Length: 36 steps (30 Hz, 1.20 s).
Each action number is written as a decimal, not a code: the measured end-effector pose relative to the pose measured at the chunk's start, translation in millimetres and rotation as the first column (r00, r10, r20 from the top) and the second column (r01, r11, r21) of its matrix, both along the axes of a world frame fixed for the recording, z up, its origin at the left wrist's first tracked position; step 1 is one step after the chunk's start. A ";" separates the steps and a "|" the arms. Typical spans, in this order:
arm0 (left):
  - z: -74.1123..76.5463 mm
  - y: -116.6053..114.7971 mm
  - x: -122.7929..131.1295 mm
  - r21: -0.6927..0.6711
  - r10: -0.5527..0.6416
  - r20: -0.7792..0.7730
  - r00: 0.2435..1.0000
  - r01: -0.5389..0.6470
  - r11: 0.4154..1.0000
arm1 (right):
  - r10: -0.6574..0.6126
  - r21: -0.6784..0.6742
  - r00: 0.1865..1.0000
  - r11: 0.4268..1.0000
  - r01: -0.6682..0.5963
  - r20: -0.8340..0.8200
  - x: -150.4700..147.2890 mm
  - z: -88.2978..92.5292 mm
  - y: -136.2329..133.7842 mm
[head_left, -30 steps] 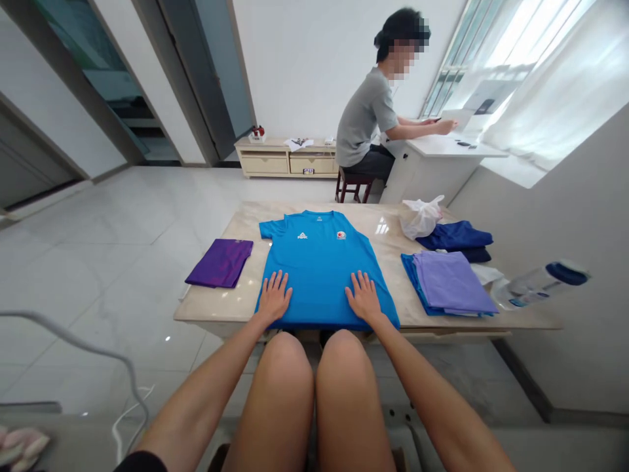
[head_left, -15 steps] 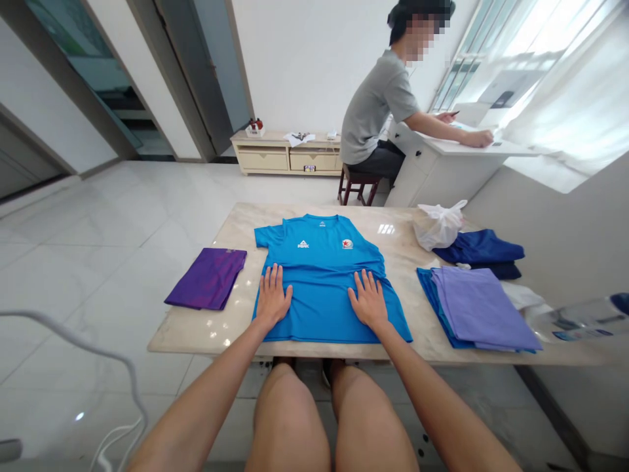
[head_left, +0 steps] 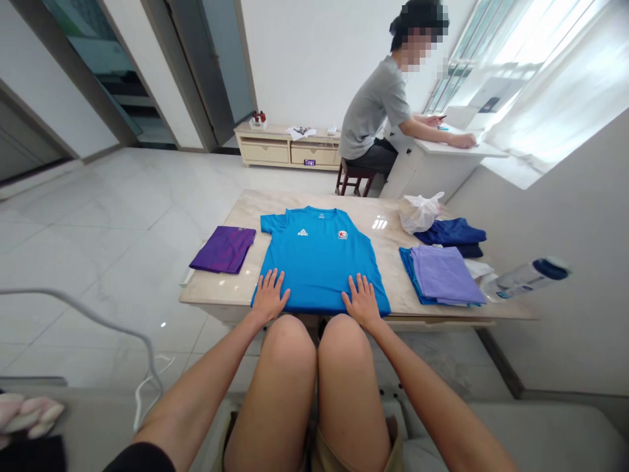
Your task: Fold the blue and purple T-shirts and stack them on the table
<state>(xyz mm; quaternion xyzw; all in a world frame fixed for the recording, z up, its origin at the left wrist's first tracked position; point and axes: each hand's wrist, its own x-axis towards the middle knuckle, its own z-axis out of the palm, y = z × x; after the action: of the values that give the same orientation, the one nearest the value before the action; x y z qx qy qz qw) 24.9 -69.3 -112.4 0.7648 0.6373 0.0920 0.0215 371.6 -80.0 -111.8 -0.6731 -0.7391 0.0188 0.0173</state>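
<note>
A bright blue T-shirt lies spread on the marble-look table, its collar pointing away from me and its hem at the near edge. White lettering and a round red-star badge mark its chest. One short sleeve sticks out at the left; on the right, no sleeve shows spread out. My left hand rests flat on the lower left of the shirt, fingers spread. My right hand lies flat on the lower right part, fingers also apart. Between the hands the cloth looks mostly smooth.
A folded purple garment lies left of the shirt. To the right are a folded lavender garment, dark blue clothing, a white plastic bag and a clear bottle. Beyond, a person sits at a white desk.
Both hands have slid down the shirt toward its hem and the near table edge. The creases across its middle have flattened out. My view has shifted back.
</note>
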 end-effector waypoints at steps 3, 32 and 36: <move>12.1 0.1 -7.7 -0.014 -0.042 -0.007 0.999 0.042 0.999 | 0.023 -0.039 1.000 0.999 -0.023 -0.013 8.2 21.0 9.4; 7.7 6.2 -19.2 0.072 -0.074 0.055 0.996 0.070 0.995 | -0.027 0.193 0.978 0.979 0.068 -0.206 28.8 -23.1 34.1; 7.3 5.3 -17.4 0.064 -0.063 0.074 0.995 0.058 0.996 | -0.030 0.178 0.973 0.981 0.072 -0.227 29.1 -20.9 35.4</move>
<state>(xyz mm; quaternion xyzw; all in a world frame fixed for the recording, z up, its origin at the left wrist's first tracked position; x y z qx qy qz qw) 7.5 -64.0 -105.2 0.7799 0.6095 0.1398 0.0250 400.6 -44.6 -132.7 -0.6810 -0.7134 0.0251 0.1632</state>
